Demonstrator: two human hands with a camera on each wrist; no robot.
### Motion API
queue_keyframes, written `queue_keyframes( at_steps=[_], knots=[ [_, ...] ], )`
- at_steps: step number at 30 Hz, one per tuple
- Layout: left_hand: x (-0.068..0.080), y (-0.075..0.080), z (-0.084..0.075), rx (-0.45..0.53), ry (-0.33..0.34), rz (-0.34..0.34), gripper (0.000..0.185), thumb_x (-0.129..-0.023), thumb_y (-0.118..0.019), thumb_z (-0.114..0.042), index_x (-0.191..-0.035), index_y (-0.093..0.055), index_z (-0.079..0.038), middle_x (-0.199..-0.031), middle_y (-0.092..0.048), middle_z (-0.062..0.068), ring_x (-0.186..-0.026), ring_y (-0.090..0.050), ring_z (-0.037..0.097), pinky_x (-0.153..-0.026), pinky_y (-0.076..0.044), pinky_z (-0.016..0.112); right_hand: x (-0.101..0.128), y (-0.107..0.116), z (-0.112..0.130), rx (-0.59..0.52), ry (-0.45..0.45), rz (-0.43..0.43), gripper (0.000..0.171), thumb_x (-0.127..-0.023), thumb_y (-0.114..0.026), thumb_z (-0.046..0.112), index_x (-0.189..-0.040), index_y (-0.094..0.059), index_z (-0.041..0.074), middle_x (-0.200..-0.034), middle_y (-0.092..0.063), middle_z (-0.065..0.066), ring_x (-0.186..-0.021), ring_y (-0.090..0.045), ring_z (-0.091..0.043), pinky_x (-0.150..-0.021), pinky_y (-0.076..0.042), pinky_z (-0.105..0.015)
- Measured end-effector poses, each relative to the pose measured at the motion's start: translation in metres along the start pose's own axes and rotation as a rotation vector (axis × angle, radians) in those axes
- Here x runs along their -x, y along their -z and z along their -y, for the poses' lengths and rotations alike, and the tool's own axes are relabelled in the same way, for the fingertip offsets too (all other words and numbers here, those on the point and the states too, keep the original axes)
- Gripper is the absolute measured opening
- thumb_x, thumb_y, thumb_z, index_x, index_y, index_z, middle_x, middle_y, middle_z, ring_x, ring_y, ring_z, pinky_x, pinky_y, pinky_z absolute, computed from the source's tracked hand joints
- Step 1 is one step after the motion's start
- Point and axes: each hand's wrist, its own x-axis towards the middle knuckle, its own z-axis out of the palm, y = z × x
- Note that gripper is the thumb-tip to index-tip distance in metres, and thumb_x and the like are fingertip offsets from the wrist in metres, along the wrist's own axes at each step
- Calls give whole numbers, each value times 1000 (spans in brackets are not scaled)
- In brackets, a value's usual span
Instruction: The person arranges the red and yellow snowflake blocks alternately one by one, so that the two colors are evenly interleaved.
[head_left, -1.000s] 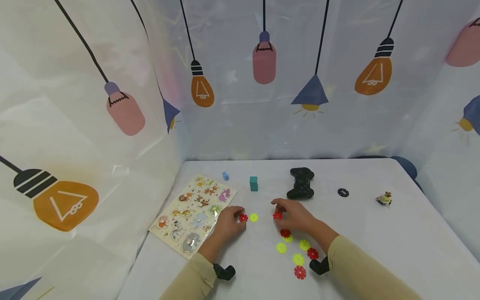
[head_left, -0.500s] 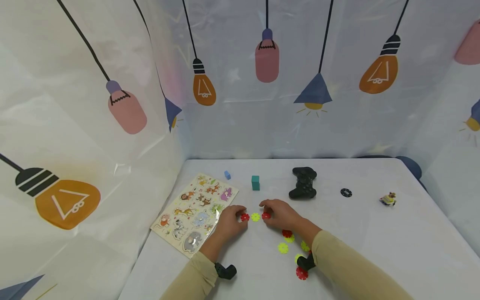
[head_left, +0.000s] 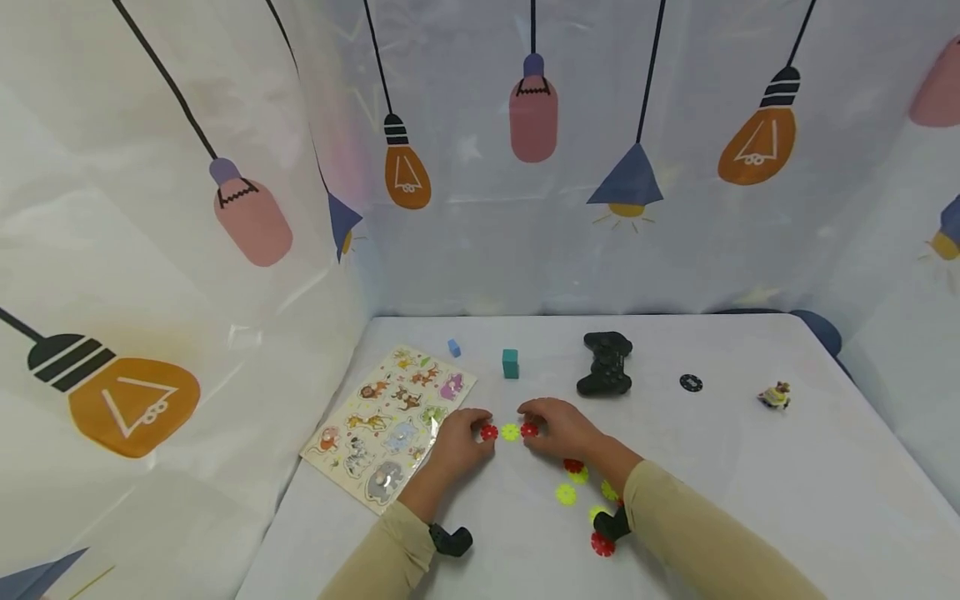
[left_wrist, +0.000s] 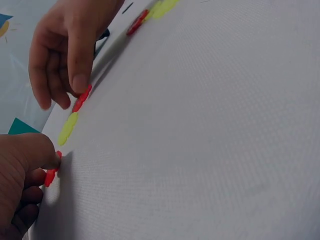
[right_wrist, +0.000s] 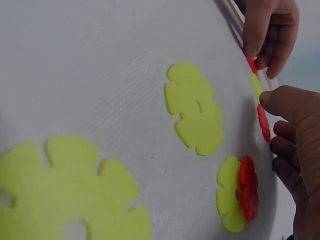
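Observation:
In the head view, a yellow flower-shaped disc point(head_left: 510, 432) lies flat on the table between two red ones. My left hand point(head_left: 456, 448) pinches the left red flower-shaped disc point(head_left: 489, 432) at its edge. On the other side, my right hand point(head_left: 561, 428) holds the right red flower-shaped disc point(head_left: 528, 430) between thumb and fingers. The left wrist view has all three in a row, the yellow disc point(left_wrist: 68, 128) in the middle. Below my right hand lie several loose discs, including a yellow disc point(right_wrist: 194, 108) and a red disc point(right_wrist: 248, 188) overlapping another yellow one.
An animal puzzle board point(head_left: 386, 425) lies beside my left hand. Farther back are a small blue block point(head_left: 454, 348), a teal block point(head_left: 510, 363) and a black game controller point(head_left: 605, 364). To the right lie a black round chip point(head_left: 691, 382) and a small figurine point(head_left: 775, 396).
My right hand has moved left with its red disc, up close to the yellow disc. Its sleeve and wrist strap now cover part of the loose discs. My left hand has stayed in place.

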Motion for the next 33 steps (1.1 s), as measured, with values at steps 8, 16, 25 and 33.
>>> queue_keyframes(
  at_steps=[8,16,25,33],
  knots=[
    [-1,7,-1,8,2,-2,41,-82,-78,-21,-121,-67,-13,-108,-65,-2,-100,-57,16,-91,-48,39,41,18,3,-1,54,44,51,-80,-80,38,-126,-65,24,-108,-61,15,-102,-54,-10,-88,-50,-38],
    [0,11,-4,7,-23,-12,40,-82,-77,-20,-121,-67,-12,-109,-65,0,-101,-57,18,-93,-48,41,78,15,-1,82,134,53,53,-76,-80,50,-124,-67,30,-100,-58,20,-97,-48,-4,-92,-44,-41],
    [0,5,0,27,-19,-4,40,-83,-76,-21,-121,-67,-13,-109,-65,-1,-102,-57,17,-94,-47,41,93,5,-8,106,149,27,46,-78,-79,48,-121,-69,34,-103,-58,26,-101,-47,-4,-92,-42,-40],
    [1,-1,2,25,-20,-3,40,-82,-76,-21,-121,-67,-13,-109,-65,-2,-101,-57,16,-93,-48,40,96,-1,-8,88,158,0,45,-79,-80,42,-121,-69,30,-101,-58,26,-100,-48,-4,-89,-43,-39]
  ],
)
